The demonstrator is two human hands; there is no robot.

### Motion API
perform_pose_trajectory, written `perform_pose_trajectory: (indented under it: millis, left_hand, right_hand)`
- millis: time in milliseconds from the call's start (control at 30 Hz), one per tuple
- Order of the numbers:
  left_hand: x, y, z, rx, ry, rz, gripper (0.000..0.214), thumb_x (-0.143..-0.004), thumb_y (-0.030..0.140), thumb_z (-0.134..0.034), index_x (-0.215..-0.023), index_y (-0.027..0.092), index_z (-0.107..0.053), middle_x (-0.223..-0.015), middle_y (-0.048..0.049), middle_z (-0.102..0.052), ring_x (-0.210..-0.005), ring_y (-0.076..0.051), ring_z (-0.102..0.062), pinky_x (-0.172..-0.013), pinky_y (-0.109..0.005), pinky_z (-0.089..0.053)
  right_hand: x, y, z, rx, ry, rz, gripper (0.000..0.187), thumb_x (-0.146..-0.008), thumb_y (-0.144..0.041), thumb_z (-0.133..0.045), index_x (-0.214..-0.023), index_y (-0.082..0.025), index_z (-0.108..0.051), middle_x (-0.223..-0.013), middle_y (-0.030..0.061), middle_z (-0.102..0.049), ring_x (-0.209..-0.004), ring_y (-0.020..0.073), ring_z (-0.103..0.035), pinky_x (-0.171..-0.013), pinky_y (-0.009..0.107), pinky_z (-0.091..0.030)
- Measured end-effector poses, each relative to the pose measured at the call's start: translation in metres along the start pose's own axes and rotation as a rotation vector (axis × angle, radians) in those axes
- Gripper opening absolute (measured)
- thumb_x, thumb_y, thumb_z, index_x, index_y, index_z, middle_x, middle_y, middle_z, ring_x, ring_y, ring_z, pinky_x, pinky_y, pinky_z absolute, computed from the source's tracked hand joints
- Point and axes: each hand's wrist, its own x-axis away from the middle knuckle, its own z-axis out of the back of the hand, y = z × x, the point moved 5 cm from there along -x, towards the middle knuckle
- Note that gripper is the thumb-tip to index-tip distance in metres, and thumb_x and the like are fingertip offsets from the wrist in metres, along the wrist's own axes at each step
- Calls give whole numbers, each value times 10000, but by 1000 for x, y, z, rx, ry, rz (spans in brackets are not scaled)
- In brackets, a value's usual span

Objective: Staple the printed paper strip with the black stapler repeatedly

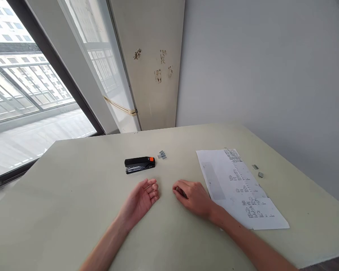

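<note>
My left hand point(142, 199) rests on the pale table point(73, 188), palm turned up and inward, fingers loosely curled, and a thin strip that looks like staples lies across its fingertips. My right hand point(193, 197) lies just to the right of it, knuckles up, fingers curled down onto the table over something small that I cannot make out. A black stapler point(139, 164) with an orange end sits beyond both hands. Small staple strips point(162, 154) lie right of the stapler. Printed sheets of paper point(238, 188) lie beside my right hand.
Two more staple bits point(257, 170) lie right of the paper near the table's far right edge. A grey wall stands behind the table. A large window point(25, 94) is at the left, and a worn cream panel point(149, 64) stands in the corner.
</note>
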Motion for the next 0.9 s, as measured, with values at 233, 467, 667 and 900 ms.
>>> perform_pose_trajectory:
  millis: [233,467,667,900]
  left_hand:
    - [-1,-2,2,-9,-32,0,193,-928,274,-757,-990,91,-753,-870,-60,-674,-784,-147,-644,-763,-281,-553]
    - [1,-3,1,-18,-24,0,193,-935,275,-751,-991,90,-751,-862,-53,-656,-786,-141,-626,-771,-281,-536]
    - [3,-4,0,-28,-32,-3,190,-922,277,-759,-978,96,-751,-865,-51,-642,-780,-140,-601,-767,-281,-516]
    - [10,-3,-8,-320,-47,-162,269,-970,422,-695,-999,157,-730,-876,-51,-623,-781,-163,-556,-775,-292,-471]
  right_hand:
    - [0,-3,7,-65,-38,-40,146,-1026,-238,-524,-971,-241,-660,-889,-9,-710,-699,141,-625,-657,291,-466]
    - [68,8,64,-9,84,-309,357,-1072,-461,-471,-1409,-384,-560,-1502,17,-579,-1323,227,-616,-969,368,-609]
    - [156,64,74,329,259,-532,545,-1052,-580,-431,-1559,-380,-455,-1687,9,-400,-1504,357,-445,-1094,599,-545]
    - [170,46,28,472,237,-245,575,-1072,-451,-453,-1623,-293,-401,-1697,66,-380,-1546,356,-387,-1213,652,-400]
